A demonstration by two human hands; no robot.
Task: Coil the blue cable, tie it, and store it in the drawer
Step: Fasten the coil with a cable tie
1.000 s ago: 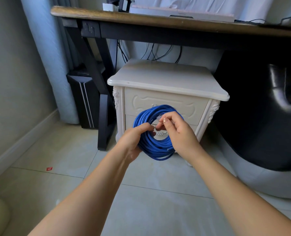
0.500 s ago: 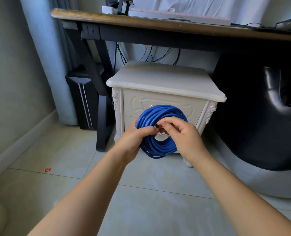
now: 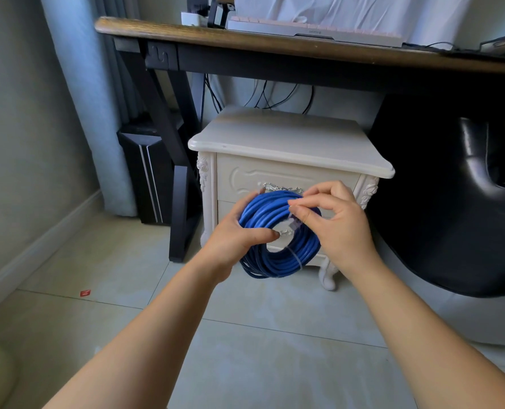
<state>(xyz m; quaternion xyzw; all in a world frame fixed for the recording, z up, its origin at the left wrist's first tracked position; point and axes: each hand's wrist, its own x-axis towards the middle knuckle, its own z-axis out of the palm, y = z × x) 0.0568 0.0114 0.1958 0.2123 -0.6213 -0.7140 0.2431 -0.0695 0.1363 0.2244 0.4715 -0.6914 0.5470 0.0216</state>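
Note:
The blue cable (image 3: 278,255) is wound into a round coil held upright in front of the white nightstand (image 3: 286,143). My left hand (image 3: 236,240) grips the coil's left side, thumb pressed across the loops. My right hand (image 3: 337,222) is at the coil's upper right and pinches a thin clear tie (image 3: 290,212) that runs over the loops. A second pale tie (image 3: 295,256) wraps the coil's lower right. The nightstand's top drawer (image 3: 245,178) is closed behind the coil, its ornate metal handle partly hidden.
A dark wooden desk (image 3: 275,42) spans above the nightstand, with black legs and a black computer tower (image 3: 148,172) at the left. A black chair (image 3: 458,208) fills the right side. Pale tiled floor (image 3: 260,349) lies below, with a small red scrap (image 3: 85,293).
My right hand has lifted from the coil's centre to its upper right, drawing the clear tie over the loops. The coil has turned more face-on to me.

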